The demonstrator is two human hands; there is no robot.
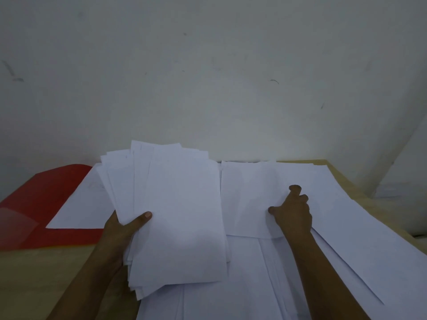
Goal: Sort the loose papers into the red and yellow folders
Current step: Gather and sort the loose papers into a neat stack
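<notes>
My left hand (pixel 126 229) grips a fanned stack of white papers (pixel 178 215) by its left edge, thumb on top, lifted over the table. My right hand (pixel 292 210) rests with curled fingers on a loose white sheet (pixel 247 199) lying among more loose papers (pixel 346 239) spread over the right of the table. The red folder (pixel 34 204) lies open at the left, with a white sheet (pixel 85 204) on it. No yellow folder is in view.
The wooden table (pixel 34 273) shows bare at the front left and at the far right corner. A grey-white wall (pixel 208 77) rises right behind the table. More white sheets (pixel 231 296) cover the near middle.
</notes>
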